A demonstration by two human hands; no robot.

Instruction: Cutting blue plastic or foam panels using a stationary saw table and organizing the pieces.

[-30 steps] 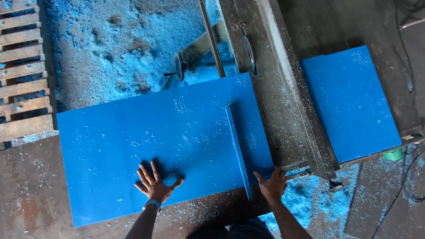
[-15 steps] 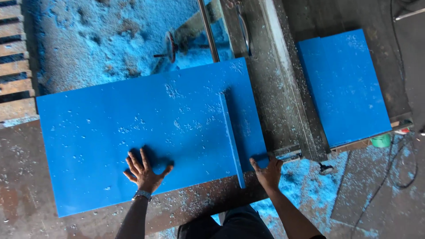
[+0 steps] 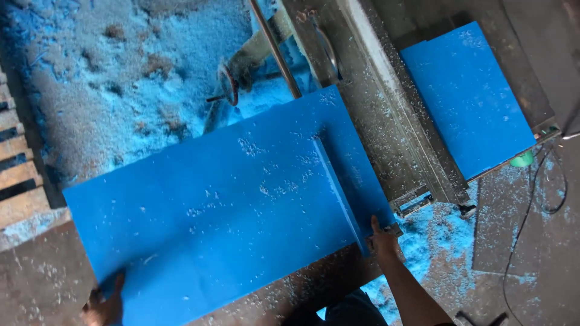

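No packages, labels, signs or screens — none visible.

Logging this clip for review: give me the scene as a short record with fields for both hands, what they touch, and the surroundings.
left hand: at the near left corner of the big blue panel, fingers on its edge
right hand: at the panel's near right edge, beside a narrow blue strip lying on the panel
panel surface: flecked with pale chips
saw table: grey metal, right of the panel, chip-strewn
second panel: blue, far side of the saw table
floor: blue dust heap at upper left
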